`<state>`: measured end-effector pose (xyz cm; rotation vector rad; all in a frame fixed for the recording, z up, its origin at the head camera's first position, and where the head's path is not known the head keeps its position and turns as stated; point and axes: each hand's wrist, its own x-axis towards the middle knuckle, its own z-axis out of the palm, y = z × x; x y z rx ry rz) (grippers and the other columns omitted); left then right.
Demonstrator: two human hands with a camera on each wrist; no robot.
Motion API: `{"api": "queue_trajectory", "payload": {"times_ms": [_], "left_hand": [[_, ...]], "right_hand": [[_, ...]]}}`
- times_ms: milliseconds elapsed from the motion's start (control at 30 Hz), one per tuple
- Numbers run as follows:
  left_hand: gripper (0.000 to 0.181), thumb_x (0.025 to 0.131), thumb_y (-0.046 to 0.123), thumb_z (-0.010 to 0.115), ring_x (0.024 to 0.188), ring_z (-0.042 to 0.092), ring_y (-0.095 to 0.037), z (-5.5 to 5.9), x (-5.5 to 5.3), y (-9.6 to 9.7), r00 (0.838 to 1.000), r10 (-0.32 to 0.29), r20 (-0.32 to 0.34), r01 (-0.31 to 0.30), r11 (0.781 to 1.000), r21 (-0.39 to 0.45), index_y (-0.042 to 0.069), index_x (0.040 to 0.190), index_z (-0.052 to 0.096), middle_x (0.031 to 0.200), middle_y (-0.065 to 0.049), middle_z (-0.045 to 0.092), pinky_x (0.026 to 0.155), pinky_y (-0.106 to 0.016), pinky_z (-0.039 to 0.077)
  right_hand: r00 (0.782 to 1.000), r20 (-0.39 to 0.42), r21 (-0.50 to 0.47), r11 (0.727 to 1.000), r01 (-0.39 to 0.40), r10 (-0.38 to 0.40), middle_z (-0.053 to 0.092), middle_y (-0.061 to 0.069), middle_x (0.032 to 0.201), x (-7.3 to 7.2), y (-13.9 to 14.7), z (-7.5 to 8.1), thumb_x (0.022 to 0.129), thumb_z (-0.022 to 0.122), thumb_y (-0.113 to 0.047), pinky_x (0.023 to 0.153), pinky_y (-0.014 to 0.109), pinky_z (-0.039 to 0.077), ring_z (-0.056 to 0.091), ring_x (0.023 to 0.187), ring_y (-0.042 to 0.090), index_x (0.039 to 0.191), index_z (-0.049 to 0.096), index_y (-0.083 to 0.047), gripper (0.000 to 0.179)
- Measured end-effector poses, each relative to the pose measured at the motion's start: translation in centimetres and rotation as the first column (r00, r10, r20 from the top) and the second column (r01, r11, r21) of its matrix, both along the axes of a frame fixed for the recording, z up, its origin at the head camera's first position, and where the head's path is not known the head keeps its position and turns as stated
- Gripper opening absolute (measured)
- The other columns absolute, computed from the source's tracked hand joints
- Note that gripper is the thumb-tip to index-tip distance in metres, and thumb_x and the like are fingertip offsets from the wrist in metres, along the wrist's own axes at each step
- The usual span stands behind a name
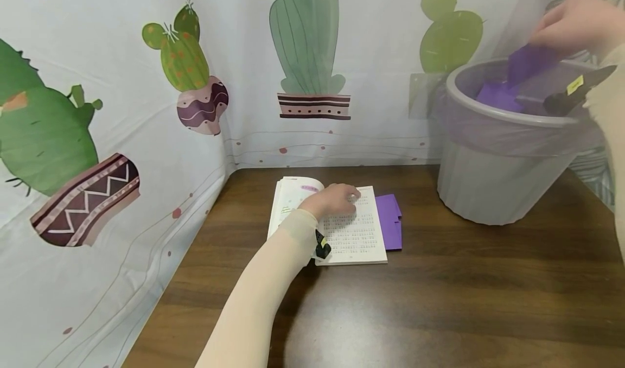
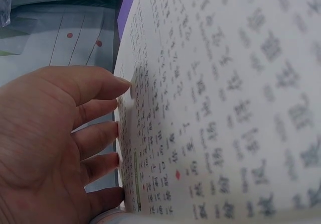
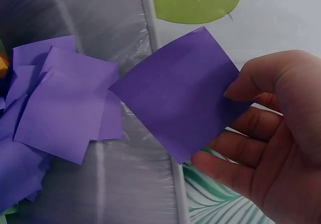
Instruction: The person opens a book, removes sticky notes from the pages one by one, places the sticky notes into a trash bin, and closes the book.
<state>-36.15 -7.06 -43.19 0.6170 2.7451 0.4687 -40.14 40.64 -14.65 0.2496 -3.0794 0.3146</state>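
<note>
In head view R fingers (image 1: 555, 29) blurry, R sleeve (image 1: 612, 113) cut off, bk print (image 1: 351, 231) too sm. to read.

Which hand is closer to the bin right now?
Right: the right hand holds purple paper up by the bin; the left hand is at the open book, well away from it.

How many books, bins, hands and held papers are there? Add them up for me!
Book: 1
Bin: 1
Hands: 2 (left hand, right hand)
Held paper: 1
Total: 5
</note>
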Motion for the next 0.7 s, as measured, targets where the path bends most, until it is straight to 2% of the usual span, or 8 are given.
{"api": "queue_trajectory", "payload": {"times_ms": [67, 133, 233, 267, 433, 533, 633, 700], "left_hand": [[0.054, 0.091, 0.024, 0.066, 0.149, 0.045, -0.024, 0.0, 0.0, 0.0, 1.0, -0.001, 0.001, 0.001, 1.0, 0.0, 0.025, 0.145, 0.059, 0.153, 0.0, 0.056, 0.123, -0.045, 0.036], [0.054, 0.091, 0.024, 0.066, 0.149, 0.045, -0.024, 0.0, 0.1, 0.0, 1.0, 0.003, 0.005, -0.003, 1.0, 0.0, 0.025, 0.144, 0.059, 0.153, 0.0, 0.056, 0.123, -0.046, 0.036], [0.055, 0.09, 0.024, 0.066, 0.149, 0.044, -0.024, 0.0, 0.2, 0.0, 1.0, 0.007, 0.01, -0.007, 1.0, 0.003, 0.025, 0.145, 0.059, 0.154, 0.0, 0.056, 0.123, -0.046, 0.035], [0.055, 0.09, 0.024, 0.066, 0.149, 0.045, -0.024, 0.0, 0.2, 0.0, 1.0, 0.007, 0.009, -0.007, 1.0, 0.003, 0.025, 0.145, 0.059, 0.154, 0.0, 0.056, 0.123, -0.046, 0.036], [0.055, 0.09, 0.025, 0.066, 0.149, 0.045, -0.024, 0.0, 0.2, 0.0, 1.0, 0.01, 0.0, -0.01, 1.0, -0.001, 0.025, 0.145, 0.059, 0.154, 0.0, 0.055, 0.123, -0.045, 0.036], [0.054, 0.091, 0.025, 0.066, 0.149, 0.045, -0.024, 0.0, 0.3, 0.0, 1.0, 0.015, 0.002, -0.015, 1.0, 0.001, 0.025, 0.145, 0.059, 0.154, 0.0, 0.055, 0.123, -0.046, 0.036], [0.054, 0.091, 0.025, 0.066, 0.149, 0.045, -0.024, 0.1, 0.3, 0.0, 1.0, 0.014, 0.003, -0.014, 1.0, -0.002, 0.025, 0.145, 0.059, 0.154, 0.0, 0.056, 0.123, -0.046, 0.036], [0.054, 0.091, 0.024, 0.066, 0.149, 0.045, -0.024, 0.1, 0.3, 0.0, 1.0, 0.013, 0.004, -0.013, 1.0, -0.006, 0.025, 0.145, 0.059, 0.153, 0.0, 0.056, 0.123, -0.045, 0.036]], "right_hand": [[1.0, 0.008, -0.017, 1.0, -0.004, 0.005, 0.062, 0.042, 0.122, -0.1, 0.0, -0.2, 0.104, 0.048, -0.025, 0.083, 0.073, 0.048, 0.065, 0.098, 0.053, 0.138, 0.048, 0.015, 0.053], [1.0, 0.017, -0.054, 0.999, 0.008, -0.007, 0.07, 0.036, 0.106, -0.1, 0.0, -0.4, 0.102, 0.051, -0.024, 0.07, 0.062, 0.054, 0.072, 0.077, 0.038, 0.136, 0.049, 0.015, 0.052], [1.0, 0.019, -0.058, 0.998, 0.013, -0.012, 0.073, 0.03, 0.1, -0.2, 0.0, -0.7, 0.102, 0.052, -0.024, 0.063, 0.047, 0.056, 0.068, 0.067, 0.018, 0.136, 0.051, 0.015, 0.052], [1.0, 0.022, -0.069, 0.998, 0.014, -0.012, 0.073, 0.03, 0.099, -0.2, 0.1, -0.8, 0.101, 0.053, -0.024, 0.061, 0.044, 0.056, 0.067, 0.066, 0.016, 0.136, 0.051, 0.015, 0.052], [1.0, 0.026, -0.078, 0.997, 0.003, -0.001, 0.073, 0.027, 0.096, -0.3, 0.4, -1.0, 0.101, 0.054, -0.023, 0.056, 0.034, 0.055, 0.065, 0.066, 0.013, 0.134, 0.052, 0.015, 0.051], [1.0, 0.022, -0.075, 0.997, -0.002, 0.004, 0.074, 0.025, 0.097, -0.4, 0.5, -1.2, 0.101, 0.054, -0.025, 0.055, 0.03, 0.054, 0.062, 0.064, 0.007, 0.133, 0.054, 0.014, 0.05], [1.0, 0.021, -0.067, 0.998, -0.006, 0.007, 0.072, 0.031, 0.105, -0.4, 0.6, -1.5, 0.101, 0.054, -0.027, 0.056, 0.028, 0.052, 0.061, 0.065, 0.005, 0.133, 0.056, 0.013, 0.051], [1.0, 0.027, -0.058, 0.998, -0.009, 0.011, 0.067, 0.037, 0.115, -0.5, 0.6, -1.6, 0.102, 0.053, -0.029, 0.057, 0.033, 0.055, 0.065, 0.07, 0.012, 0.134, 0.054, 0.013, 0.052]]}}
